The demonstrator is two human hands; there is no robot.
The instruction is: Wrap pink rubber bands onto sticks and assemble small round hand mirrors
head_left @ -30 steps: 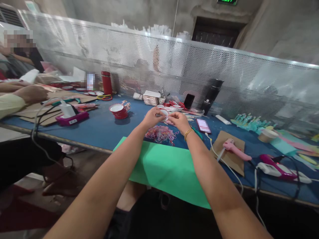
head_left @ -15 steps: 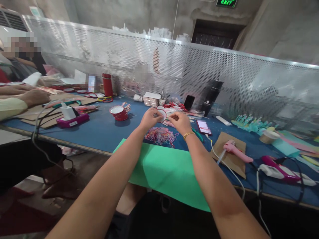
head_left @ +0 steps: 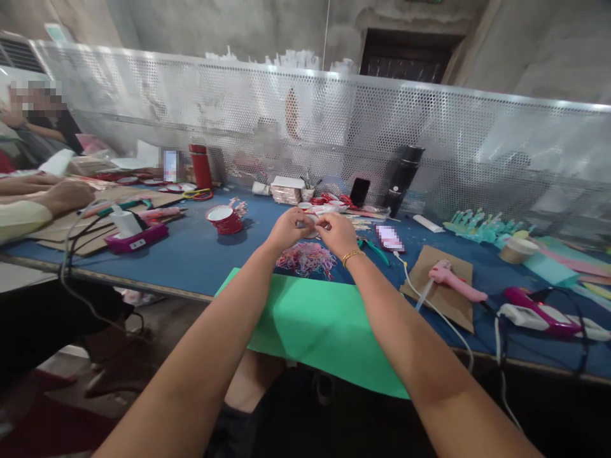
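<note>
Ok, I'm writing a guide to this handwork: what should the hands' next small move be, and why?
Probably hold the left hand steady on the small round piece while the right hand presses at its edge: both hands come together there, near the pile of strings. Whether the right hand pinches anything else is too small to tell.

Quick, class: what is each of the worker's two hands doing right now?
Left hand: closed, holding a round white piece.
Right hand: fingertips pinched beside it; whether they hold anything cannot be told.
</note>
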